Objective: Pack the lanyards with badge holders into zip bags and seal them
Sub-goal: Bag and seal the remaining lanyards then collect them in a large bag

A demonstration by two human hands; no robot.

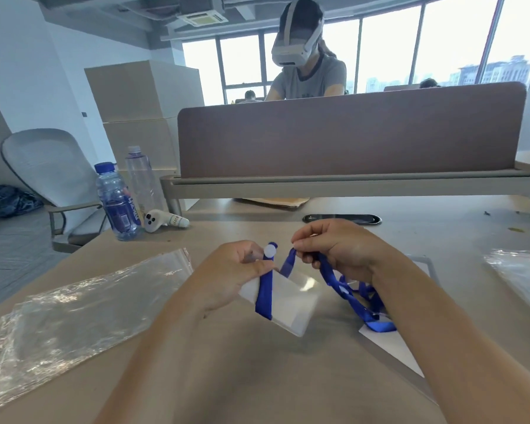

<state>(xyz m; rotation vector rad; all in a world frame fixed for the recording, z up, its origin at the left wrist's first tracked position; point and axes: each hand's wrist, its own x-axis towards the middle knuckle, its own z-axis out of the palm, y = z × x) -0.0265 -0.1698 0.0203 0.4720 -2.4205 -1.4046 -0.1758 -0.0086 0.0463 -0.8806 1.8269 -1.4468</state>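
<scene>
Blue lanyard [263, 296]: one strap end is pinched between thumb and fingers of the left hand [233, 270], with the round white snap [270, 250] standing just above that pinch. The clear badge holder [291, 304] hangs directly below the pinch, raised off the table [257, 371], and the strap lies across its face.

The right hand [334, 249] pinches the other strap end just beside the left pinch, the two ends apart. The remaining strap runs down under the right palm to a loose heap on the table below the wrist, over a white card [389, 344].

An empty zip bag [74, 307] lies flat, well to the left of the left grip. More clear bags [520, 273] lie well right of the right grip.

Judged step: joining or gathering the strap at the holder, before bagging; nothing is in a bag yet.

Next move likely calls for bringing both ends together at the snap, bundling the slack against the holder, then reaching left for the bag.
</scene>
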